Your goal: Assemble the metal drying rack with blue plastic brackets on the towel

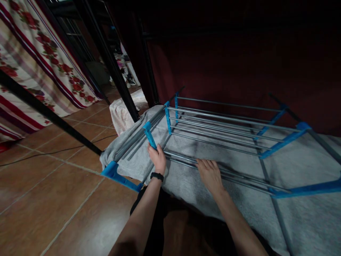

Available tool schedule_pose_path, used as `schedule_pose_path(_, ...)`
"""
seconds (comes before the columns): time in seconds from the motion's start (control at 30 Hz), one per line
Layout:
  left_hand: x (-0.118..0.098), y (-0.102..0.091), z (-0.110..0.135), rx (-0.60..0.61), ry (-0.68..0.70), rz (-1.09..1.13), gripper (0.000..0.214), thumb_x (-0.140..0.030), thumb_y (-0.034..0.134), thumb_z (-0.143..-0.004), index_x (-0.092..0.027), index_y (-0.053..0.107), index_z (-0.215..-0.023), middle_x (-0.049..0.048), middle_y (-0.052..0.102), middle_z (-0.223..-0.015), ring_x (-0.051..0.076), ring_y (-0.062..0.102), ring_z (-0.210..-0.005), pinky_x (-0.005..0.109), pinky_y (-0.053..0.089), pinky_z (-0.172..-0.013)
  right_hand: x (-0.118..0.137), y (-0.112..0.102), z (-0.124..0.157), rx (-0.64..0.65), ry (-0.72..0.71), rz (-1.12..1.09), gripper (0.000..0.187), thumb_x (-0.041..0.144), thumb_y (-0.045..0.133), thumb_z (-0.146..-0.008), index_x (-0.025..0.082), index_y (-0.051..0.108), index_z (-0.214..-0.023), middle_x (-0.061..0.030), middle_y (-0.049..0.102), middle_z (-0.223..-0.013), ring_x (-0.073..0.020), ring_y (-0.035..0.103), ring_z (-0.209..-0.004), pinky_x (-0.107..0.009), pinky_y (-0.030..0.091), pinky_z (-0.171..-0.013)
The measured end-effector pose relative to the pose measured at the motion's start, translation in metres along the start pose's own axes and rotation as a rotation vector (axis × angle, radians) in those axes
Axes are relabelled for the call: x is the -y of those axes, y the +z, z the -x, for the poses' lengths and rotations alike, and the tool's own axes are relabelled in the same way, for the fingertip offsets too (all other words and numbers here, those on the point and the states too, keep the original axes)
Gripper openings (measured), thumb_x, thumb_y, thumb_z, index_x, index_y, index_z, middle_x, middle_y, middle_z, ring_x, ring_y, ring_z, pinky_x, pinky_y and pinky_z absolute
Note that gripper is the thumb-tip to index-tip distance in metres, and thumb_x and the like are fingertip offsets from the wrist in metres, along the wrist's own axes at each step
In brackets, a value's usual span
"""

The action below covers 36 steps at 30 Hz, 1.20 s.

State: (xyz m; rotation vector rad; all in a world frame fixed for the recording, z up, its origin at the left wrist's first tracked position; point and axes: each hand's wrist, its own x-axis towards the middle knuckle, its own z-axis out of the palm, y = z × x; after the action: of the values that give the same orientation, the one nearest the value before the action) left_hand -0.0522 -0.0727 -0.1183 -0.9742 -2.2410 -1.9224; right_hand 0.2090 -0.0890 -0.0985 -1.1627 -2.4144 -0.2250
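Observation:
A partly assembled rack of thin metal tubes (226, 123) and blue plastic brackets lies across a grey blanket. My left hand (157, 159), with a black band on the wrist, is closed round the lower end of a blue bracket (149, 134), where tubes meet it. To its right, my right hand (209, 173) has its fingers curled over the near pair of metal tubes (183, 161). The right ends of those tubes reach another blue bracket (306, 189). Several loose tubes (135, 137) lie beside the rack on the left, near a blue end piece (119, 177).
The grey blanket (245, 217) covers the surface under the rack. Black bed posts (117, 71) and a dark red panel (226, 67) stand behind. A floral curtain (45, 53) hangs at left above the tiled floor (66, 199), where a thin cable (61, 151) runs.

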Motion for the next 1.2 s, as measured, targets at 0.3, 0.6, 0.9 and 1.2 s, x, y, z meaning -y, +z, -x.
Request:
schedule_pose_path(0.3, -0.036, -0.032, 0.06, 0.236, 0.405, -0.113, 0.035, -0.021, 0.046, -0.092, -0.021, 0.05, -0.127, 0.0118, 0.052, -0.126, 0.026, 0.046, -0.124, 0.048, 0.034, -0.109, 0.002, -0.009, 0.006, -0.044, 0.056, -0.021, 0.028, 0.027, 0.047, -0.099, 0.017, 0.061, -0.121, -0.0088, 0.069, -0.11, -0.0214, 0.057, -0.1, -0.041, 0.03, -0.101)
schedule_pose_path(0.6, -0.08, -0.006, 0.05, 1.047, 1.172, -0.298, 0.029, -0.024, 0.043, -0.097, -0.017, 0.058, -0.121, 0.0074, 0.065, -0.104, 0.02, 0.06, -0.095, 0.036, 0.044, -0.085, -0.009, -0.012, 0.011, 0.008, 0.118, 0.028, 0.028, 0.023, 0.045, -0.098, 0.016, 0.061, -0.12, -0.0085, 0.068, -0.1, -0.0207, 0.057, -0.095, -0.04, 0.029, -0.099)
schedule_pose_path(0.9, -0.068, 0.015, 0.071, 0.95, 1.287, -0.345, 0.023, -0.023, 0.041, -0.098, -0.016, 0.058, -0.113, 0.0055, 0.063, -0.09, 0.018, 0.058, -0.084, 0.033, 0.041, -0.075, -0.008, -0.009, 0.006, 0.068, 0.113, 0.072, 0.023, 0.016, 0.043, -0.095, 0.017, 0.064, -0.105, -0.0083, 0.066, -0.091, -0.0208, 0.056, -0.087, -0.036, 0.031, -0.085)
schedule_pose_path(1.2, -0.063, 0.019, 0.074, 0.914, 1.296, -0.346, 0.018, -0.018, 0.042, -0.098, -0.016, 0.058, -0.106, 0.0042, 0.06, -0.085, 0.017, 0.055, -0.079, 0.033, 0.039, -0.072, -0.006, -0.006, 0.003, 0.047, 0.137, 0.102, 0.016, 0.014, 0.046, -0.092, 0.018, 0.061, -0.09, -0.0067, 0.065, -0.083, -0.0206, 0.054, -0.082, -0.036, 0.029, -0.079)
